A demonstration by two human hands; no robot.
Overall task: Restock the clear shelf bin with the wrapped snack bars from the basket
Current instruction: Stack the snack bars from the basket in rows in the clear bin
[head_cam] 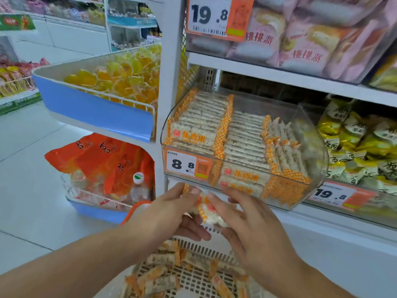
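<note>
A clear shelf bin (318,147) sits on the middle shelf, tilted toward the aisle. It holds wrapped snack bars (199,123) with orange-and-white checked ends, packed in neat rows at the left and middle and standing more loosely at the right. A price tag (187,165) on the bin's front reads "8.8" beside a small square code. The bars facing the front carry orange Chinese characters, too blurred to read with certainty.

Just below the bin's front edge, both hands hold a few of the same bars (209,214) between them. The left hand (169,214) has its fingers curled around the bundle from the left, thumb on top. The right hand (249,222) pinches it from the right, thumb and fingers bent around the wrappers.

Under the hands is a slotted basket (193,276), pale with an orange handle (134,209), and more bars (156,276) lie scattered in it.

On the shelf above, pink packets (305,44) with red Chinese writing fill a bin behind a tag reading "19.8" (209,16). To the right of the clear bin lie yellow-and-green packets (356,147) above another "19.8" tag (335,194). To the left, a blue-fronted wire tray (96,112) holds yellow-orange sweets (120,80), and a lower tray (96,209) holds red-orange bags (103,160) and a bottle with a white cap (138,186).
</note>
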